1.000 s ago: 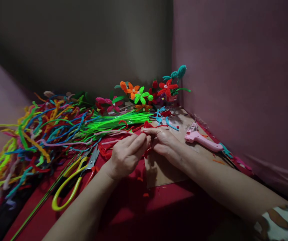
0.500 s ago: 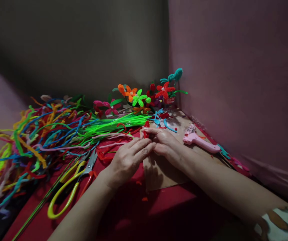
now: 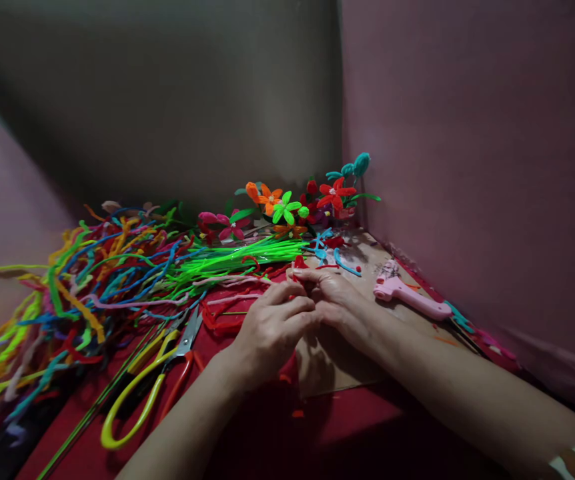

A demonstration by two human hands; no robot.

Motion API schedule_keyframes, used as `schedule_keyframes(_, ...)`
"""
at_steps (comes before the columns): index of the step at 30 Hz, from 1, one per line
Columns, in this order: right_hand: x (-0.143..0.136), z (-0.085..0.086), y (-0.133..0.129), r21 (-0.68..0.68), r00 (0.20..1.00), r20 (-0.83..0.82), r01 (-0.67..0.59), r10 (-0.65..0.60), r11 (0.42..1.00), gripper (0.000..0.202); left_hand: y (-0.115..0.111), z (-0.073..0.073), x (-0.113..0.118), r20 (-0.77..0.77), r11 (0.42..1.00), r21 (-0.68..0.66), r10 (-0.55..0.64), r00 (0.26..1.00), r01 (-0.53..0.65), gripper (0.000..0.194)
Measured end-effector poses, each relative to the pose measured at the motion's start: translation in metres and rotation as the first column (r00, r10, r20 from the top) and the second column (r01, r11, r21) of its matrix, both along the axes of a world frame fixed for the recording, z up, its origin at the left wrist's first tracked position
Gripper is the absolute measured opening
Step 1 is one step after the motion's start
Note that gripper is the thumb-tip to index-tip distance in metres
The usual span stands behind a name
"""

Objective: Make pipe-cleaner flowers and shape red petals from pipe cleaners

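A small red fuzzy piece [image 3: 299, 262] shows between the fingertips of both hands, above the cardboard's left edge. My right hand [image 3: 335, 297] pinches it with thumb and forefinger. My left hand [image 3: 277, 327] is closed beside it, its curled fingers touching the right hand; their tips and anything under them are hidden. Red looped pipe cleaners [image 3: 222, 323] lie just left of my left hand. Beyond the hands are light blue pieces [image 3: 346, 264] on the cardboard [image 3: 337, 373].
Scissors with yellow handles [image 3: 140, 420] lie at the left, by a tangled pile of coloured pipe cleaners [image 3: 117, 267] and a green bundle [image 3: 247, 255]. Fuzzy flowers [image 3: 286, 208] stand at the back. A pink glue gun [image 3: 412, 298] rests at the right.
The whole scene has shifted slightly down and right in view. My left fingers have curled more and moved up against my right hand, and less of the red piece shows.
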State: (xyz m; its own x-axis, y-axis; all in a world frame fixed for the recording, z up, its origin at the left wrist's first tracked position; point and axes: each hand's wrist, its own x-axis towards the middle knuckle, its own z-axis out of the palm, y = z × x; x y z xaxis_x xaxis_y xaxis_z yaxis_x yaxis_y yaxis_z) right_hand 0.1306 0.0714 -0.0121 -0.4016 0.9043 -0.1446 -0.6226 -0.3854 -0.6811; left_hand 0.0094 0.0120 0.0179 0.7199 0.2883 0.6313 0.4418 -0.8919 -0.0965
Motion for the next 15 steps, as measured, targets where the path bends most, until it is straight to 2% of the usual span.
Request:
schedule_keyframes(4, -0.001, 0.001, -0.004, 0.039, 1.0, -0.012, 0.017, -0.017, 0.999, 0.014, -0.001, 0.003, 0.002, 0.13, 0.992, -0.123, 0.042, 0.991, -0.026, 0.021)
schedule_keyframes(6, -0.001, 0.001, -0.008, 0.058, 0.999, -0.023, 0.026, -0.025, 0.998, 0.013, -0.003, 0.005, 0.001, 0.252, 0.97, -0.239, 0.1, 0.962, -0.039, 0.025)
schedule_keyframes(10, 0.0, 0.002, -0.016, 0.12, 1.0, -0.01, 0.008, -0.007, 0.993, 0.011, -0.008, 0.009, 0.0, 0.529, 0.841, -0.537, 0.279, 0.802, 0.062, 0.019)
schedule_keyframes(12, 0.001, 0.003, -0.019, 0.134, 1.0, 0.001, 0.01, -0.01, 0.991, 0.015, -0.01, 0.011, -0.001, 0.559, 0.826, -0.559, 0.316, 0.767, 0.068, 0.01)
schedule_keyframes(15, 0.003, 0.005, -0.021, 0.175, 1.0, 0.006, 0.007, -0.009, 0.985, 0.018, -0.01, 0.014, -0.002, 0.517, 0.856, -0.515, 0.346, 0.783, -0.038, 0.005)
